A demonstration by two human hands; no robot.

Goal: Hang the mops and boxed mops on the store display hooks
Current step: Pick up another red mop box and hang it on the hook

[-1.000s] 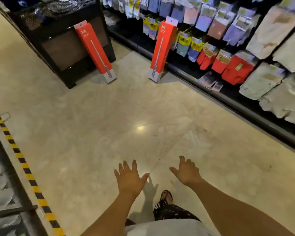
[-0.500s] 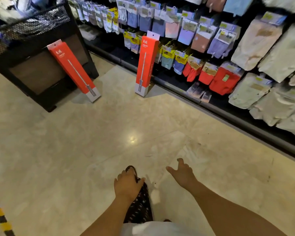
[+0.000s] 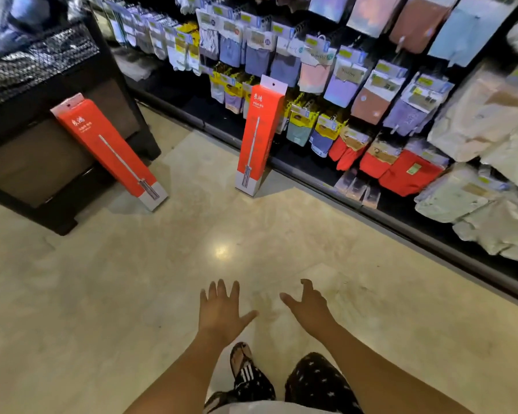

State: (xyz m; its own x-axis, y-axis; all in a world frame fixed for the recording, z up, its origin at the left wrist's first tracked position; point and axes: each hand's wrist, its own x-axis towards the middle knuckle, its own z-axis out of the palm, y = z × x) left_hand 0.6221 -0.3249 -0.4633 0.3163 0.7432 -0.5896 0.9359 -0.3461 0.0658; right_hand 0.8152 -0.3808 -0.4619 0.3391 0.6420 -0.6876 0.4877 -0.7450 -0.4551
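Head view: left hand [image 3: 222, 312] and right hand [image 3: 310, 312] are empty, fingers spread. The right boxed mop [image 3: 259, 135] stands on the floor [image 3: 132, 294], leaning on the clothes rack [image 3: 401, 225]. Best to grip its middle, hole end up.

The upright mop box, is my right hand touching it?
Apart. The head view shows bare floor between the right hand and the upright mop box.

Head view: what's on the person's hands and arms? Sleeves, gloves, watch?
Nothing worn. The left hand and right hand have no gloves, and no rings or watch are visible. Both forearms are sleeveless to the frame edge. Below them: a white shirt hem and a striped sandal.
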